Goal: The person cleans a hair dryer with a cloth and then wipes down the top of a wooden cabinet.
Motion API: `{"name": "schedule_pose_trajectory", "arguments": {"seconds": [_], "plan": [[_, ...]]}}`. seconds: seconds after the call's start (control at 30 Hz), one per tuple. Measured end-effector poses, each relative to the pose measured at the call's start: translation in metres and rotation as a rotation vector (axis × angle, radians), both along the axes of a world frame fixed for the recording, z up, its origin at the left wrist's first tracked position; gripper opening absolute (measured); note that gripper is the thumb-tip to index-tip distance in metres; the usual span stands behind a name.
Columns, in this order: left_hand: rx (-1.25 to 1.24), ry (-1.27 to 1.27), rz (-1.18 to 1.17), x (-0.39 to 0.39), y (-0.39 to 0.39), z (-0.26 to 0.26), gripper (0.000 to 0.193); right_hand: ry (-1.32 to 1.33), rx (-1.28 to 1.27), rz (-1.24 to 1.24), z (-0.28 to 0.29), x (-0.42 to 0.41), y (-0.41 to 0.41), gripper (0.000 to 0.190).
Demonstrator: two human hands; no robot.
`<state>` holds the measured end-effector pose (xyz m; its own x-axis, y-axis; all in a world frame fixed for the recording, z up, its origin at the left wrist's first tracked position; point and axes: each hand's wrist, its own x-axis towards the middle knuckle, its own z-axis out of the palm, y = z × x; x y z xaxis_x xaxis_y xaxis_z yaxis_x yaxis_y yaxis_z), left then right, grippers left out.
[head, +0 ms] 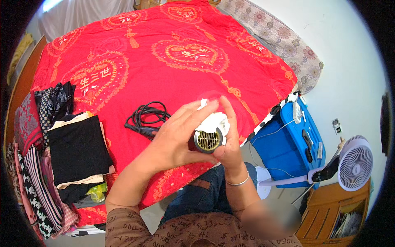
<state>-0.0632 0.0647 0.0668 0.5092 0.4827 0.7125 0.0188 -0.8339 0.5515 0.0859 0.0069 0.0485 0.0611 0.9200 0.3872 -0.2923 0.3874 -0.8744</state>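
Note:
My left hand (177,136) is wrapped around the barrel of what looks like a hair dryer (208,140), its round grille end facing me. Crumpled white tissue or cloth (214,123) lies over the top of the barrel, under my left fingers. On the other side my right hand (230,148) grips the barrel, thumb near the lower rim of the grille. A black power cord (148,112) lies coiled on the red bedspread (139,80) beside my left hand. The dark handle end (146,131) runs from the cord to beneath that hand.
Folded clothes (80,148) are stacked at the left, with more garments (46,185) beside them. To the right stand a blue storage box (277,145) with small items on its lid, a white fan (355,163) and a wooden cabinet (330,210). My legs in jeans (197,191) are against the bed's edge.

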Motion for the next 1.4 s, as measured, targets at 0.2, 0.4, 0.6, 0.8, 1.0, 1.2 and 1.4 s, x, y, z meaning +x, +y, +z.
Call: {"name": "schedule_pose_trajectory", "arguments": {"seconds": [0.2,0.4,0.6,0.8,1.0,1.2,1.4], "plan": [[-0.207,0.034,-0.161,-0.024,0.017,-0.002,0.049,-0.224,0.014,-0.103,-0.009,0.001,0.004,0.104],[-0.531,-0.405,-0.062,-0.028,0.014,-0.008,0.012,-0.145,0.045,-0.142,-0.020,-0.003,0.010,0.103],[0.119,-0.197,-0.053,-0.012,-0.006,0.013,0.028,-0.565,0.112,-0.253,-0.026,0.003,0.012,0.062],[0.038,-0.189,-0.101,-0.004,-0.009,0.004,0.030,-0.472,-0.051,-0.215,-0.023,-0.002,0.006,0.052],[0.003,-0.140,-0.055,-0.010,-0.016,0.010,0.025,-0.813,0.283,-0.316,-0.024,-0.001,0.003,0.055],[-0.236,-0.195,-0.040,-0.008,-0.011,0.000,0.020,-0.841,0.214,-0.304,-0.023,-0.005,0.009,0.059],[-0.736,-0.620,-0.194,-0.003,-0.002,-0.008,0.008,-0.629,0.142,-0.283,-0.018,-0.003,0.012,0.054]]}}
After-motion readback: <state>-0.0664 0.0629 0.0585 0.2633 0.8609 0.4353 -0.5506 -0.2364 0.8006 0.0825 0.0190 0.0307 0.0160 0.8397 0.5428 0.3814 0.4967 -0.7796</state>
